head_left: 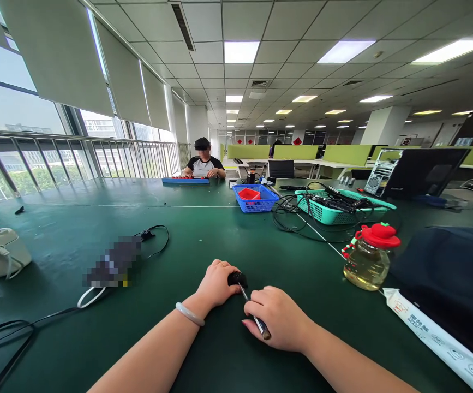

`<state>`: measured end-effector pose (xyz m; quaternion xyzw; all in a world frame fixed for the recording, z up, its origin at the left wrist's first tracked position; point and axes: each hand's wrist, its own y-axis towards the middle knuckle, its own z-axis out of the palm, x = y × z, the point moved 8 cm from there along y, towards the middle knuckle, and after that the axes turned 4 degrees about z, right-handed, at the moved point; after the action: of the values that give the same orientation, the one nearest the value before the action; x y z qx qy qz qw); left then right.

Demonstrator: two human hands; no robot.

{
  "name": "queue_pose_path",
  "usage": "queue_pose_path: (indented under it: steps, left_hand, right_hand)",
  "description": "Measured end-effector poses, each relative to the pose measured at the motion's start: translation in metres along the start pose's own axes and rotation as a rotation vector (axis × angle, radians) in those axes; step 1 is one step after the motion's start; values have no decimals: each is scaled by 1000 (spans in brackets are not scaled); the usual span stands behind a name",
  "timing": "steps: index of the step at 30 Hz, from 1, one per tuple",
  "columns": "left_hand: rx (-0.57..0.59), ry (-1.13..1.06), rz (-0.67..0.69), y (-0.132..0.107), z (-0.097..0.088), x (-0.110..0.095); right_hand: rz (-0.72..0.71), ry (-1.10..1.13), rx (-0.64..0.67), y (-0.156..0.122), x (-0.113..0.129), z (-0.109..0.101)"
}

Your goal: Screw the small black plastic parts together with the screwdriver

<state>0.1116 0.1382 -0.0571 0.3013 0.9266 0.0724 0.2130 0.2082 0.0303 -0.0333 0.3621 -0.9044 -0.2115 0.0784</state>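
Note:
My left hand (216, 284) rests on the green table (179, 229) with its fingers curled around a small black part (237, 279). My right hand (277, 319) is closed on a thin screwdriver (253, 312), whose tip points up-left into the black part. The tool's dark handle end sticks out below my fingers. A pale bangle (189, 314) sits on my left wrist.
A glass bottle with a red lid (369, 256) stands to the right, beside a dark bag (449, 278) and a white packet (436, 338). Blue basket (256, 197) and teal basket of cables (334, 206) sit farther back. Cables lie at left. A person (204, 161) sits at the far end.

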Motion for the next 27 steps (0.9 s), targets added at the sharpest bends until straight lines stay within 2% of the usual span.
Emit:
queue_pose_path:
  steps: [14, 21, 24, 27]
  left_hand:
    - [7, -29, -18, -2, -3, -1]
    - [0, -23, 8, 0, -1, -2]
    - [10, -2, 4, 2, 0, -1]
    - [17, 8, 0, 2, 1, -1]
  right_hand:
    - [121, 90, -81, 0, -8, -8]
    - [289, 255, -104, -1, -27, -14]
    - [324, 319, -88, -1, -32, -13]
    - [298, 301, -44, -1, -30, -7]
